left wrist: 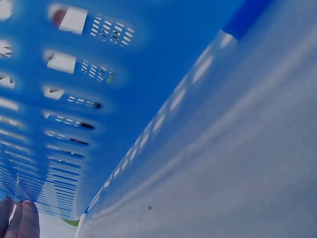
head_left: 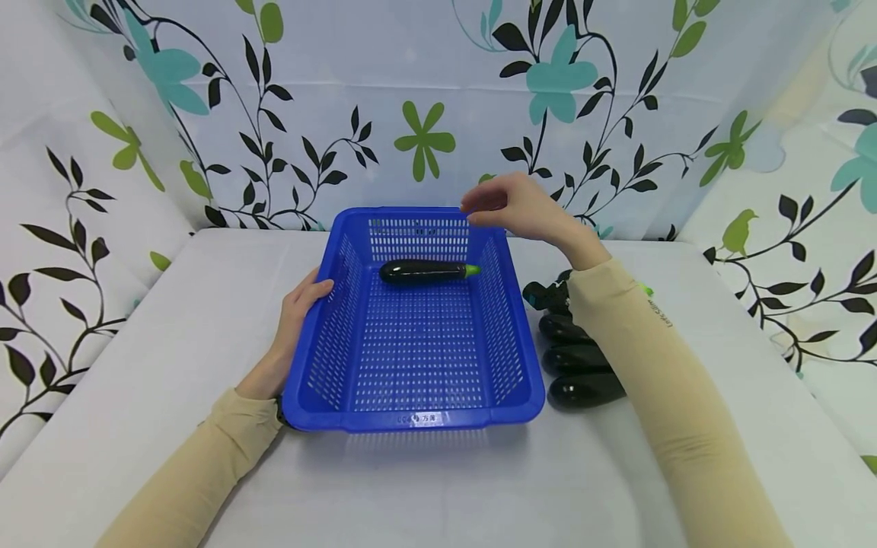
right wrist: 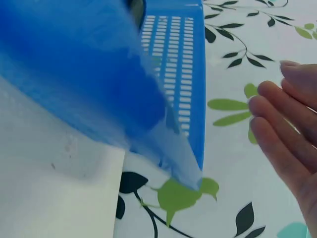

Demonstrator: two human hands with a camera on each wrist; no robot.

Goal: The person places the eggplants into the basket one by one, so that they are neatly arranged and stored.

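Observation:
A blue plastic basket (head_left: 425, 418) with slotted walls is tilted toward me on the white table. My left hand (head_left: 293, 323) grips its left rim, thumb over the edge and fingers outside; some fingertips (left wrist: 28, 218) show against the slotted wall in the left wrist view. One dark eggplant (head_left: 421, 272) with a green stem lies across the far part of the basket. My right hand (head_left: 517, 205) hovers above the back right corner with nothing in it, its fingers (right wrist: 277, 144) loosely bent and apart from the basket in the right wrist view.
Several more eggplants (head_left: 585, 389) lie side by side right of the basket, partly hidden under my right forearm. A black device (head_left: 546, 295) shows by the right wrist. Behind the white table (head_left: 438, 487) hangs a leaf-patterned cloth (head_left: 390, 68), which also covers both sides.

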